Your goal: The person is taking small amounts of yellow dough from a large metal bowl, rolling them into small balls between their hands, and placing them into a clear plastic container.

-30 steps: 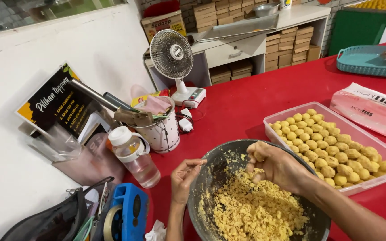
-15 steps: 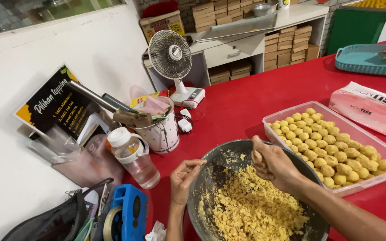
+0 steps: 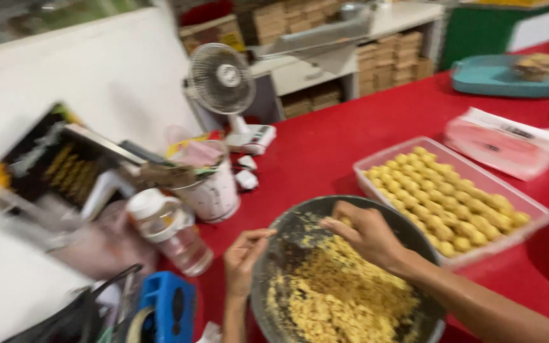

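The right hand [image 3: 366,235] has slid toward the bowl's [image 3: 287,235] 12 o'clock rim, fingers pinched on crumbly dough [image 3: 344,298]. The left hand [image 3: 243,257] rests at 9 o'clock, fingers curled together, empty.

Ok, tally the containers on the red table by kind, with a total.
Dark round bowl of yellow crumbly dough, left hand at its rim, right hand in it: 1
Clear rectangular tray of yellow dough balls: 1
Teal tray at the far end: 1
Clear plastic bottle with white cap: 1
White cup stuffed with odds and ends: 1
Total: 5
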